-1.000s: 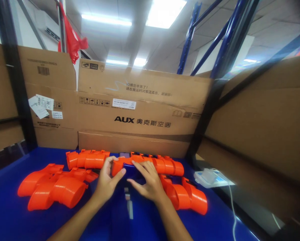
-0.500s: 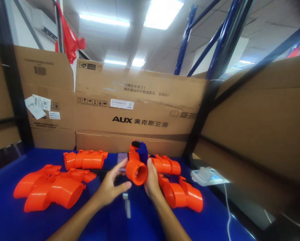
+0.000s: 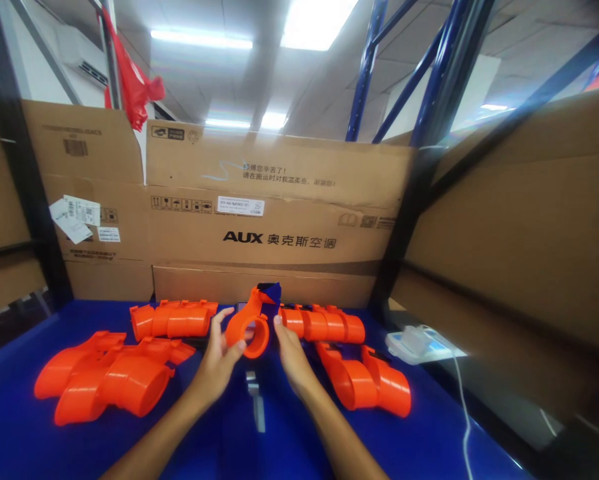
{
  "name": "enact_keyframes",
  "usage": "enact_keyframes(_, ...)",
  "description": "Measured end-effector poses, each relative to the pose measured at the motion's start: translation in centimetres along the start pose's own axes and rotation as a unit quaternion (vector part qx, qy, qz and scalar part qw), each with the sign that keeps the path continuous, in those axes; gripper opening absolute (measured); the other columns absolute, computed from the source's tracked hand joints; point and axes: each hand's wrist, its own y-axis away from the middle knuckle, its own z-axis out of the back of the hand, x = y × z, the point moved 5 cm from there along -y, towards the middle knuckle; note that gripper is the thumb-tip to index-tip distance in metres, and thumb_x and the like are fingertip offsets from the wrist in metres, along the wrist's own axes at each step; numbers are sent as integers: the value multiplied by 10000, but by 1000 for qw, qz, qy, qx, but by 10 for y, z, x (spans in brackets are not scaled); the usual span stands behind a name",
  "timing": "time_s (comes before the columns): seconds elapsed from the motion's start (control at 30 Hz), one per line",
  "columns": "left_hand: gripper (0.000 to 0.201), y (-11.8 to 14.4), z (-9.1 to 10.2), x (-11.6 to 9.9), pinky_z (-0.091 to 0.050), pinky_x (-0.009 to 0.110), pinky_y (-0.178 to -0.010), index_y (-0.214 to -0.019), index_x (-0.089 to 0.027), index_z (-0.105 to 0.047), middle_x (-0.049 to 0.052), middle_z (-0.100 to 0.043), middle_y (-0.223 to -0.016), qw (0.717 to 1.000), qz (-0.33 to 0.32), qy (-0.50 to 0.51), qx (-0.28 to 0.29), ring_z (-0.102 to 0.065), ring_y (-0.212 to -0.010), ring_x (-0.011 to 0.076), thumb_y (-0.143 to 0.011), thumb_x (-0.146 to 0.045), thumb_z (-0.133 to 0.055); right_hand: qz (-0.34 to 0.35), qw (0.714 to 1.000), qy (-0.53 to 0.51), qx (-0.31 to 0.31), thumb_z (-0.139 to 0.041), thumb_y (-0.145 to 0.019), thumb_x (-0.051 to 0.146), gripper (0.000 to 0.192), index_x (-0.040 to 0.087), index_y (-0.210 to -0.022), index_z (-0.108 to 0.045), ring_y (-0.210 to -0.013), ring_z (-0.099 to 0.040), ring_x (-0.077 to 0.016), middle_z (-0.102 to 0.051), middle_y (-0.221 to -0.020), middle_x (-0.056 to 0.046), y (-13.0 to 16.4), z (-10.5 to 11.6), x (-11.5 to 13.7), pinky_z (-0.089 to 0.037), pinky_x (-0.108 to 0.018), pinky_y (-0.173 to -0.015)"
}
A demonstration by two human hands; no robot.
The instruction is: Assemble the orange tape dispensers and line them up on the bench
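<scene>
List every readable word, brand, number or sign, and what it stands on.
"AUX 奥克斯空调": back cardboard
"师傅您辛苦了! 请在搬运时对我温柔些": same cardboard, higher; first character, ending faint
Arrow, glass, umbrella signs: same cardboard
White labels, other print: too small or blurred

The held tape dispenser [image 3: 235, 327] is showing smooth, lightly glossy orange plastic, its blue flap [image 3: 273, 293] looking duller. The tape dispensers at front left [image 3: 110, 385] are catching soft highlights on the same slick plastic. The blue tabletop [image 3: 299, 447] is appearing smooth and mostly matt. Behind, the AUX carton panel [image 3: 194, 237] is presenting matt brown cardboard, the red bag [image 3: 134, 90] is creasing like thin plastic, and the rack upright [image 3: 366, 77] is gleaming like painted metal.
</scene>
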Motion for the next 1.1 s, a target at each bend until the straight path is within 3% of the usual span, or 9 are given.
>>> enact_keyframes(0.1, 653, -1, -3, 0, -464, 447, -1020, -1416, -250, -391, 112, -583, -1354, 997, -8, -76, 23, -616, -1166, 288, -842, -419, -652, -27, 1000, 6, -9, -509, -831, 734, 630, 151, -886, -741, -836, -666, -256, -742, -772, -67, -1, 2, -4, -501, -348, -786)
enact_keyframes(0.2, 678, 1, -6, -2, -494, 434, -985, -1422, -247, -396, 104, -624, -1304, 988, -14, -148, 38, -625, -1154, 288, -827, -422, -671, -35, 999, -9, -39, -557, -812, 712, 591, 154, -868, -743, -766, -647, -235, -725, -731, -55, -1, 7, -8, -486, -321, -708)
enact_keyframes(0.33, 621, -2, 6, -9, -495, 421, -969, -1408, -243, -415, 90, -664, -1246, 966, -44, -254, 4, -647, -1122, 276, -859, -446, -621, -29, 997, -48, -60, -605, -805, 656, 521, 179, -970, -739, -702, -628, -204, -730, -824, -64, -3, 12, -10, -444, -286, -581)
enact_keyframes(0.5, 524, -20, 36, -28, -477, 429, -943, -1390, -233, -437, 113, -648, -1275, 881, -63, -462, -80, -630, -1140, 303, -916, -444, -511, -18, 996, -72, -54, -625, -812, 599, 456, 177, -944, -733, -658, -610, -167, -729, -860, -86, -4, 15, -9, -418, -257, -537)
enact_keyframes(0.63, 544, -37, 38, -33, -483, 450, -852, -1400, -227, -417, 151, -662, -1239, 771, 0, -635, -45, -660, -1050, 358, -921, -476, -478, -10, 997, -72, -41, -613, -825, 588, 432, 174, -876, -729, -653, -606, -164, -723, -811, -84, -3, 13, -6, -416, -254, -541)
enact_keyframes(0.73, 551, -48, 30, -30, -477, 433, -829, -1399, -189, -415, 180, -669, -1209, 709, 21, -705, -12, -680, -989, 353, -935, -486, -440, -6, 997, -70, -42, -597, -843, 578, 426, 172, -853, -728, -653, -600, -164, -722, -802, -84, -1, 13, -3, -419, -255, -550)
enact_keyframes(0.93, 587, -69, 27, -14, -466, 413, -795, -1387, -111, -422, 202, -705, -1079, 652, 34, -758, 4, -690, -951, 354, -960, -510, -358, -4, 996, -79, -35, -577, -862, 568, 426, 171, -832, -727, -626, -592, -157, -716, -779, -84, 0, 13, 1, -404, -251, -529)
enact_keyframes(1.1, 598, -77, 33, 1, -369, 479, -939, -1342, -73, -467, 222, -724, -996, 628, 27, -777, 23, -674, -995, 360, -962, -521, -358, -4, 996, -78, -37, -575, -852, 596, 455, 170, -813, -730, -622, -590, -158, -710, -761, -87, 1, 13, 3, -407, -253, -528)
